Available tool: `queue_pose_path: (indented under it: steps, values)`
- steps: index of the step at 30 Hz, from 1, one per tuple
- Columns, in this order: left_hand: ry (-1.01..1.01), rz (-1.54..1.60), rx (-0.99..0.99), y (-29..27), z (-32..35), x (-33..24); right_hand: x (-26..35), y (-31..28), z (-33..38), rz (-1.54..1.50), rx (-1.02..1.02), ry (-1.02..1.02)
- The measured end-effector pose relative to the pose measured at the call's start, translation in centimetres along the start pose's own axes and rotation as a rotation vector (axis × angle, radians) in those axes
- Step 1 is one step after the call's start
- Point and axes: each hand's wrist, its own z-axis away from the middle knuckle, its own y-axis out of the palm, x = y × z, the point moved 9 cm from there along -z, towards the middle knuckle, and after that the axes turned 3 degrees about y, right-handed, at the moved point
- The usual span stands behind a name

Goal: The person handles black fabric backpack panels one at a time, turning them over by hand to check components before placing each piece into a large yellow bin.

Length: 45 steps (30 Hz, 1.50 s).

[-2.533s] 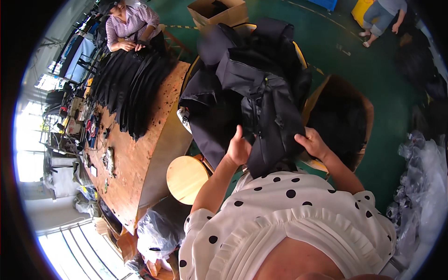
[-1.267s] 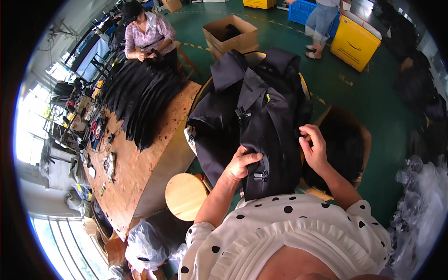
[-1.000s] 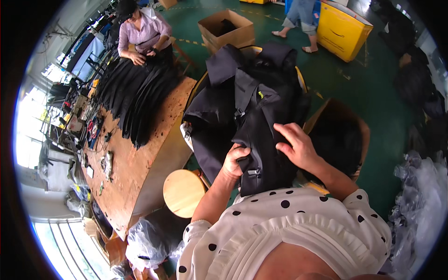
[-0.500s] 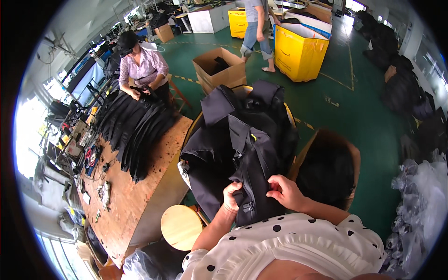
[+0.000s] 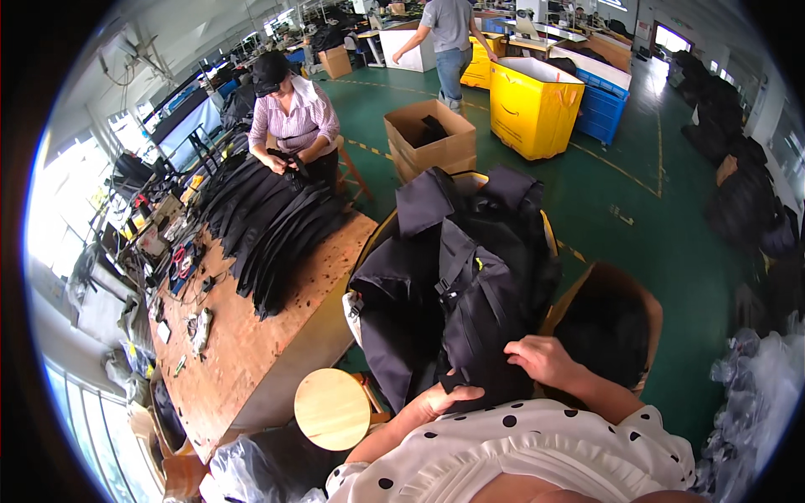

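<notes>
Near the bottom middle of the frame, the left hand (image 5: 446, 397) is clamped on the low end of the black bag (image 5: 485, 314), with its thumb on top. A little right of it, the right hand (image 5: 545, 360) is at the bag's right side; its fingers are bent, but I cannot tell if they pinch the bag. The bag is in the middle of the frame. I think it works best if the left hand holds firm and the right hand pulls gently, so the side lies flat. The bag looks soft, so it may bunch up or slip, and its buckle (image 5: 443, 287) could catch. At the lower left is a round stool (image 5: 333, 409); at the lower right, a box (image 5: 566, 306). It helps not to bump either. Behind the bag is a big black heap (image 5: 390, 310). Farther off, at the left, a table (image 5: 277, 360) holds black strips (image 5: 268, 239), and a co-worker (image 5: 293, 121) stands at the upper left.
</notes>
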Motion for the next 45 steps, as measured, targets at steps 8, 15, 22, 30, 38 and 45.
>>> queue_pose_path:
  steps: [8, 15, 22, 30, 38, 45]
  values:
    - [-0.01, -0.147, 0.008, 0.2, -0.4, 1.0, -7.1, -0.7, -10.0, 0.065, -0.06, 0.003]
    - [-0.067, -0.176, 0.012, -1.7, -0.9, 3.1, -8.0, 3.5, -10.8, 0.172, -0.18, 0.04]
    - [0.177, 0.059, -0.139, -3.0, -1.8, 0.8, 0.9, 2.3, -4.2, 0.121, 0.11, 0.124]
    - [0.228, -0.027, -0.192, -2.6, -2.9, -0.5, 1.7, 0.0, -2.4, 0.128, 0.055, 0.137]
    - [0.244, -0.161, -0.218, -1.1, -3.9, -1.8, -2.6, 0.8, -1.9, 0.236, 0.056, 0.31]
    - [0.134, 0.385, -0.154, -0.2, -5.4, -1.5, -3.9, -1.3, -3.0, -0.208, -0.252, 0.35]
